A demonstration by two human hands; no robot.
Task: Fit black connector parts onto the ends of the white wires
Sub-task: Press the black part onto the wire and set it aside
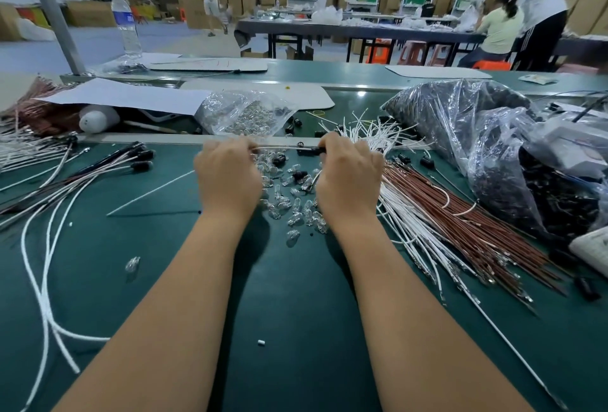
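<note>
two bare forearms reach from the bottom edge across a green worktop (296,296), ending in hands held close together near its far edge. left hand (227,174) and right hand (348,174) are both seen from the back, knuckles up, fingers curled downward and away, so the fingertips themselves are hidden. between them runs a thin white wire (279,147), gripped at one end by the left hand; the right hand pinches a black connector part (317,149) at the wire's other end, apparently pressing it on. whether it is fully seated cannot be told. to the left lies a fan of finished wires (108,165), each tipped with a black cap, suggesting a fair batch is done. much seems left: a thick heap of loose white wires (371,133) sits just beyond the right hand, more white and brown wires (460,214) spread to the right, and a clear bag of black parts (460,122) stands behind them. small clear glass bulbs (296,207) are scattered on the worktop beneath and between the hands.
</note>
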